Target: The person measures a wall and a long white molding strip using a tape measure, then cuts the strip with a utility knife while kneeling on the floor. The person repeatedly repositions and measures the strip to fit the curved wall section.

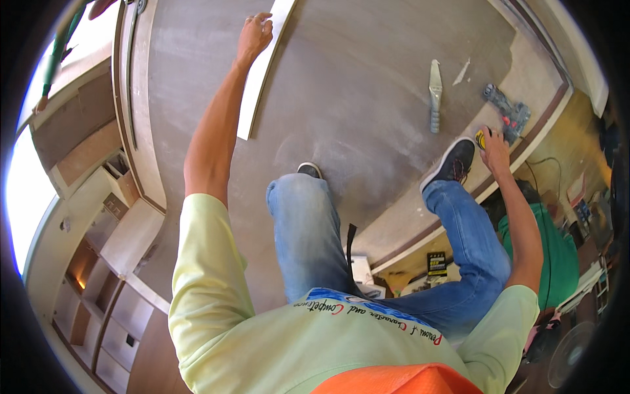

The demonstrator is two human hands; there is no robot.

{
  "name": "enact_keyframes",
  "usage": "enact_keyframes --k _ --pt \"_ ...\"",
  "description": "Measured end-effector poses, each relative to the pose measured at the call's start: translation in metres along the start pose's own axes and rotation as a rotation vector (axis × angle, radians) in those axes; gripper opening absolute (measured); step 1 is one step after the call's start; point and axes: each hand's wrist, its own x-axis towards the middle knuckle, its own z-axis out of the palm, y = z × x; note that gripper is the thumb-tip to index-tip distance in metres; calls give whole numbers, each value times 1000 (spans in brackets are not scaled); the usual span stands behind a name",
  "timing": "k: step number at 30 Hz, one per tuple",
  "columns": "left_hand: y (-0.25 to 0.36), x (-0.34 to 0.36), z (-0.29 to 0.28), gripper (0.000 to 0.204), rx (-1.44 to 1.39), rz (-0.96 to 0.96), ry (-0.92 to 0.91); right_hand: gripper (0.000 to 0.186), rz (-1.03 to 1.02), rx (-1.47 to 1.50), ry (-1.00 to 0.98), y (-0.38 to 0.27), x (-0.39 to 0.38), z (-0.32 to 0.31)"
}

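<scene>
A long, narrow white strip point(261, 82) lies on the grey-brown surface at the upper left. My left hand point(254, 38) is at its left edge near the far end, fingers curled closed against it. On the right, next to my dark shoe, my right hand point(497, 155) wraps round a yellow and black tape measure point(481, 138). Just beyond that hand rests a grey cordless drill point(512, 113) with red details. A hand tool with a pale tapered blade and ribbed grey handle point(435, 98) lies left of the drill.
A raised wooden edge point(420, 238) runs diagonally along the right side. Below it are a black and yellow box point(436, 263), a green cloth-like item point(551, 253) and clutter. Shelving point(98, 308) stands at the lower left. Another person's green-sleeved arm point(55, 62) shows at the upper left.
</scene>
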Motion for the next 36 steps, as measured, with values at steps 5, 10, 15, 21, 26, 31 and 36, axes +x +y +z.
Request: enact_keyframes --k 5,10,15,21,26,31,36 --pt "-25 14 6 35 72 53 46 67 -33 -110 114 -30 1 -4" --pt "-40 10 18 33 157 258 192 54 -155 155 203 -105 16 -43" --pt "-38 9 35 30 121 283 234 50 19 489 261 -162 51 -33" --pt "-31 22 41 29 147 389 262 53 328 597 403 -175 82 -3" --pt "-31 31 49 30 54 400 295 51 483 757 624 -184 109 1" --pt "-34 25 46 32 150 369 282 58 494 963 647 -226 170 -66" --pt "-20 37 47 34 174 391 264 76 505 1320 550 -256 261 -108"
